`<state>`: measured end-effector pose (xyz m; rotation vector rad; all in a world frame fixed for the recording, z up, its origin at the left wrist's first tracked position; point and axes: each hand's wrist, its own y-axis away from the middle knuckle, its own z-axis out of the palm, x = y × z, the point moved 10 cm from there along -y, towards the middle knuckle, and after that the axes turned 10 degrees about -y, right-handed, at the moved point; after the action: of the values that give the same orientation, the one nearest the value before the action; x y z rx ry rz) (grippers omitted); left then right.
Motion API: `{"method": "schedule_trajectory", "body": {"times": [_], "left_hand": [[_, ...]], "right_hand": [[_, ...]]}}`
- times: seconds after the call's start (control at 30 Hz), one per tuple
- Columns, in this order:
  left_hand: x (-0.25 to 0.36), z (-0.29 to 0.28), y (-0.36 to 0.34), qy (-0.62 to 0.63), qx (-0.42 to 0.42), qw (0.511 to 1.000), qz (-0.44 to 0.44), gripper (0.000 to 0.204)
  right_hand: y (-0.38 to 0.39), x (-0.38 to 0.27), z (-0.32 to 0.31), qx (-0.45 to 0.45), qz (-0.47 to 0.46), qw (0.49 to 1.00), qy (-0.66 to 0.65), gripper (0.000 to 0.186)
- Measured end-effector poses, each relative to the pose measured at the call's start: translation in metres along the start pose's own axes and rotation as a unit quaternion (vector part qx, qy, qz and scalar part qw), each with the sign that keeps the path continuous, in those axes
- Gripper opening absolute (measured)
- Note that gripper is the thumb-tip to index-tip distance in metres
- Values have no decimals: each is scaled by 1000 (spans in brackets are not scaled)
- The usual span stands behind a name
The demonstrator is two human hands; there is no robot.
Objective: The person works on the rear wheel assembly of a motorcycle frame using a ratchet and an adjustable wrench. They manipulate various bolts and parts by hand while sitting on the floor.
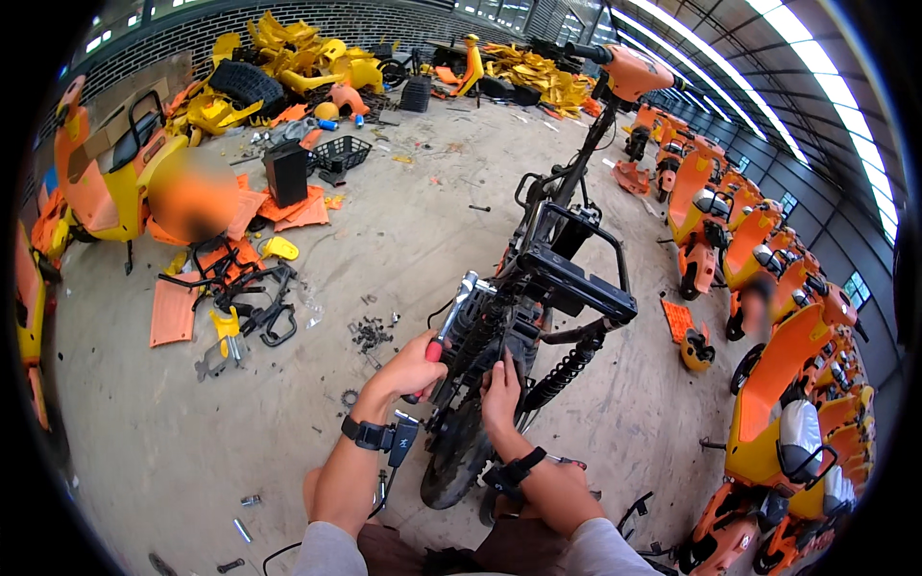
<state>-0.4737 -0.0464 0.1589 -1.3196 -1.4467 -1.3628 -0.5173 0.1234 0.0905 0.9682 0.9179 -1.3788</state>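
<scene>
A stripped black electric scooter frame stands in front of me, its rear wheel towards my legs. My left hand is closed round the red handle of a ratchet wrench, whose chrome head points up beside the frame's left side. Against the black parts above the rear wheel rests my right hand, its fingers curled; what they grip is hidden. A coil-spring shock absorber lies just right of that hand. The orange handlebar cover is at the far end.
Small black parts and loose sockets lie on the concrete at left. Removed orange panels and a black basket are farther off. Yellow panels are heaped at the back. Rows of orange-yellow scooters line the right.
</scene>
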Motion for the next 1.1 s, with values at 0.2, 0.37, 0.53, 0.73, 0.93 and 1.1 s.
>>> {"method": "schedule_trajectory", "body": {"times": [0.2,0.37,0.53,0.73,0.93,1.1], "left_hand": [[7,10,0,8,-7,1000,-1,40],[-3,3,0,17,4,1000,-18,40],[-6,7,-1,6,4,1000,-30,41],[-2,8,1,5,-5,1000,-29,43],[-5,8,1,19,0,999,-48,38],[-8,6,-1,8,4,999,-43,40]], "right_hand": [[-15,16,-15,-9,-21,994,-107,42],[-16,19,-10,20,-3,993,-118,41],[-23,17,-17,12,-2,992,-126,38],[-33,14,-21,-12,-91,995,-46,40],[-36,15,-28,15,-153,987,36,35],[-34,6,-23,6,-186,976,114,39]]}}
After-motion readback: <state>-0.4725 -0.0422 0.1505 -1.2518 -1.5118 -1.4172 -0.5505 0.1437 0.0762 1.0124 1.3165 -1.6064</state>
